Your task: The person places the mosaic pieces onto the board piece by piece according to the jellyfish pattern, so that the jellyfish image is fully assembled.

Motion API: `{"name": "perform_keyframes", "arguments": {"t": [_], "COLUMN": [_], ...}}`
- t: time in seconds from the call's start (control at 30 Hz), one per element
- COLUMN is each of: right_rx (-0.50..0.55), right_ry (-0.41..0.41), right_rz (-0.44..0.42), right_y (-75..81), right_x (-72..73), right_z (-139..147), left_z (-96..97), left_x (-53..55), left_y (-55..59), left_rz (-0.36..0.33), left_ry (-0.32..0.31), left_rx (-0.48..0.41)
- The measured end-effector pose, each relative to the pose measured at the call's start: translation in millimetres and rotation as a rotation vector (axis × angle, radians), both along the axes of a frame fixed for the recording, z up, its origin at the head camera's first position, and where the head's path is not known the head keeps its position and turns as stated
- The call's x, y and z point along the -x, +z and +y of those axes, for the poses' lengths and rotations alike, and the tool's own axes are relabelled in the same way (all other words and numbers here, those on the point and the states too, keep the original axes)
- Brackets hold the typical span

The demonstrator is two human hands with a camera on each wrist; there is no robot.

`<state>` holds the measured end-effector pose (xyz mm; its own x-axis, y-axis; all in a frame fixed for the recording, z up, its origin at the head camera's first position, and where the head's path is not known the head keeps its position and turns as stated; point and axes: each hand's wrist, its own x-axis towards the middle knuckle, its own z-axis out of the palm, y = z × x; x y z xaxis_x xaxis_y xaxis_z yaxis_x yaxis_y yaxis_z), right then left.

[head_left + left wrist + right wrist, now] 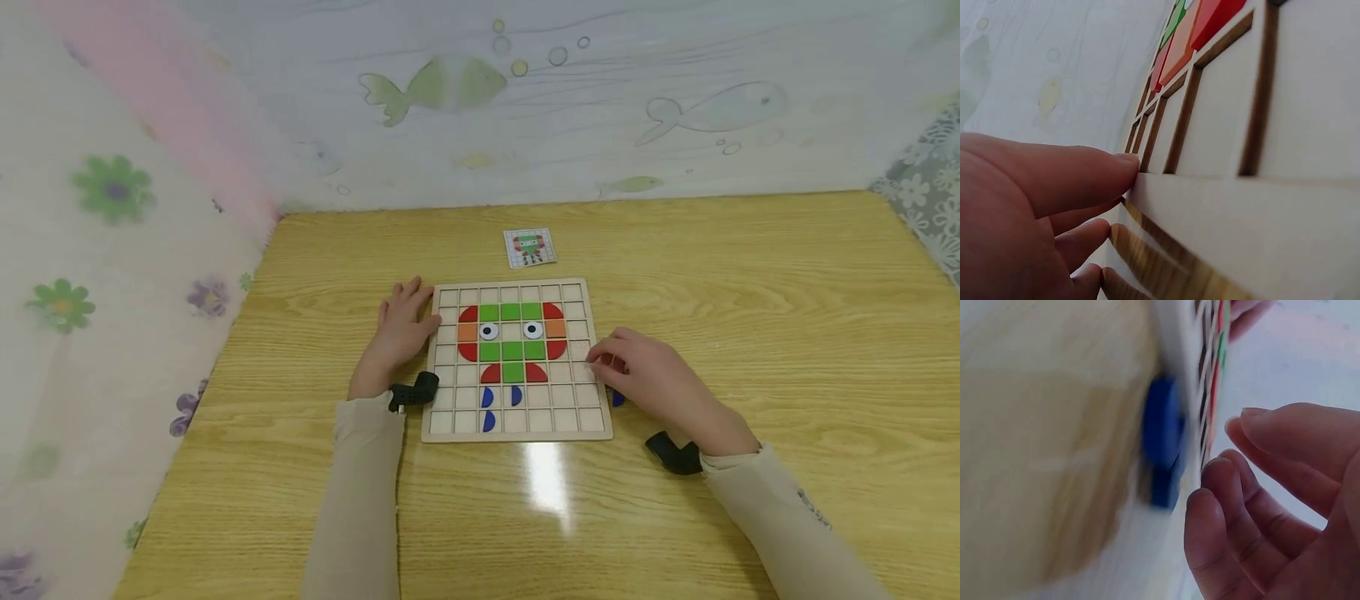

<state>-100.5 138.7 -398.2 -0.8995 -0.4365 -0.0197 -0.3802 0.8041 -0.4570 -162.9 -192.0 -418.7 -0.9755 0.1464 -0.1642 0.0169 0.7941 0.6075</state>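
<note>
A wooden grid board [600, 423] lies on the table, bearing flat pieces: green squares [513, 372], red quarter-rounds [536, 372], orange squares [555, 328], eye discs [532, 331] and blue half-rounds [516, 396]. At the board's left edge rests my left hand [401, 333], its thumb [1104, 175] touching the rim and its fingers loosely extended. Over the right rim hovers my right hand [656, 375], fingers loosely bent; I see nothing between thumb and index. Blue pieces [1161, 422] lie on the table beside the board, partly hidden by that hand in the head view.
A small picture card [529, 247] showing a coloured grid figure lies behind the board. The wooden table [787, 275] meets a painted wall [570, 150] at the back and a flowered wall [150, 275] at left. Black wrist devices [673, 454] sit at both cuffs.
</note>
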Motion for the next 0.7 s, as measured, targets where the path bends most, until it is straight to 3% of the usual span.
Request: {"name": "perform_keyframes", "arguments": {"t": [0.17,0.4,0.7], "right_rx": [-0.02,-0.058,-0.089], "right_ry": [-0.004,0.027,0.055], "right_rz": [-0.054,-0.208,-0.204], "right_y": [-1.5,2.2,5.7], "right_x": [1.2,1.4,-1.1], "right_z": [18,28,27], "left_z": [-0.2,-0.1,0.3], "left_x": [-1.2,-1.9,-1.3], "left_y": [0.4,0.3,1.2], "left_rz": [0.005,0.007,0.019], "left_ry": [-0.004,-0.003,-0.007], "left_rx": [0.006,0.007,0.002]}}
